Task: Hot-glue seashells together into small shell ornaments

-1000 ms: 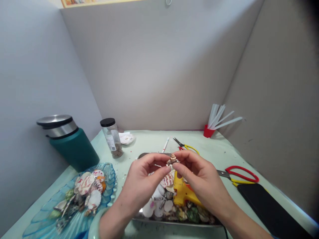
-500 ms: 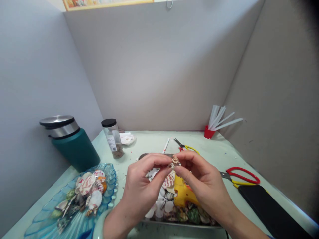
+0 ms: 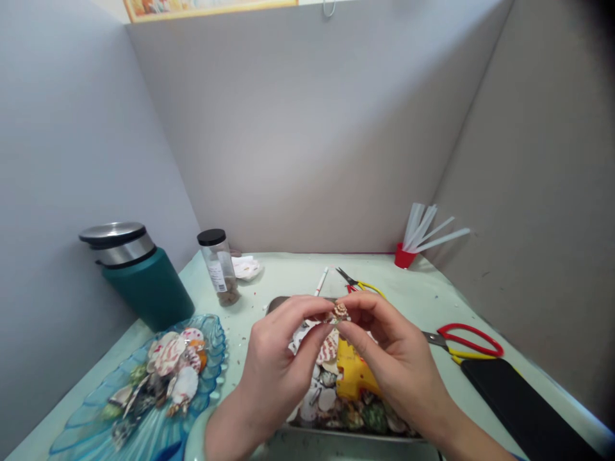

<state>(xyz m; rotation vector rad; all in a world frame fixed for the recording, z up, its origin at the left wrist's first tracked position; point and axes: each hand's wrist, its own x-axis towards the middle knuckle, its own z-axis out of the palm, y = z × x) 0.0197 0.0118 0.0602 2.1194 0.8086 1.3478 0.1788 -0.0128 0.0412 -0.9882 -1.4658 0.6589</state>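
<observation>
A small brown-and-white spiral seashell (image 3: 341, 312) is pinched at the fingertips of my right hand (image 3: 396, 358). The fingers of my left hand (image 3: 281, 365) are closed in a pinch on the shell's left side, and the tips of both hands nearly meet there. The shell's lower part is hidden by the thumbs. Below the hands, a metal tray (image 3: 355, 436) is filled with assorted shells, among them a striped scallop shell (image 3: 328, 347). On top of these lies a yellow glue gun (image 3: 353, 378), partly covered by my right hand.
At the left, a blue glass dish (image 3: 218, 333) bears more shells, with a teal bottle (image 3: 148, 282) behind it. A black-lidded jar (image 3: 218, 269), a marker (image 3: 321, 282), two scissors (image 3: 360, 283), (image 3: 471, 339), a red cup (image 3: 404, 257) of translucent sticks and a black phone (image 3: 519, 400) surround the tray.
The view has shifted very slightly. Both hands keep their pinch on the seashell, which has turned a little between the fingertips.
</observation>
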